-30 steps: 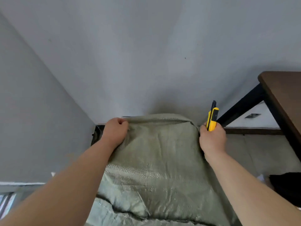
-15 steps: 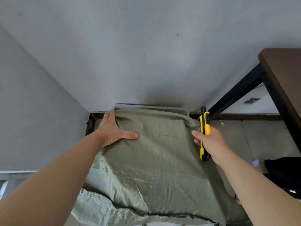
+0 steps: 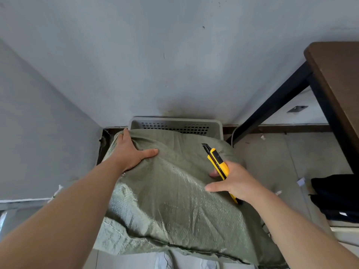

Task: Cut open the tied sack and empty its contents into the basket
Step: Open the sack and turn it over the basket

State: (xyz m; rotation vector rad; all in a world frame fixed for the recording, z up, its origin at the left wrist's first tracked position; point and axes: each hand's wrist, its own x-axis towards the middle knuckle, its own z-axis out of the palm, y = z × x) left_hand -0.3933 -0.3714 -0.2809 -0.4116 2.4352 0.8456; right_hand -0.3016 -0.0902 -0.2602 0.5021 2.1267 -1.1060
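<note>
A green woven sack [image 3: 174, 200] lies tilted over a grey perforated basket [image 3: 175, 123] that stands against the wall. Only the basket's far rim and back wall show. My left hand [image 3: 132, 152] lies flat on the sack's upper left corner, with the thumb spread toward the middle. My right hand [image 3: 235, 183] holds a yellow and black utility knife [image 3: 218, 165] on the sack's right side. Its tip points up and left over the sack. The sack's contents are hidden.
A dark brown table [image 3: 338, 78] with black legs [image 3: 272, 105] stands at the right. A black bag [image 3: 336, 197] lies on the floor under it. Grey walls meet in a corner behind the basket. White shoes [image 3: 163, 261] show at the bottom edge.
The sack has sunk lower, so the basket's rim and back wall now show. My right hand moved inward onto the sack, tilting the knife to the left. My left hand stays flat.
</note>
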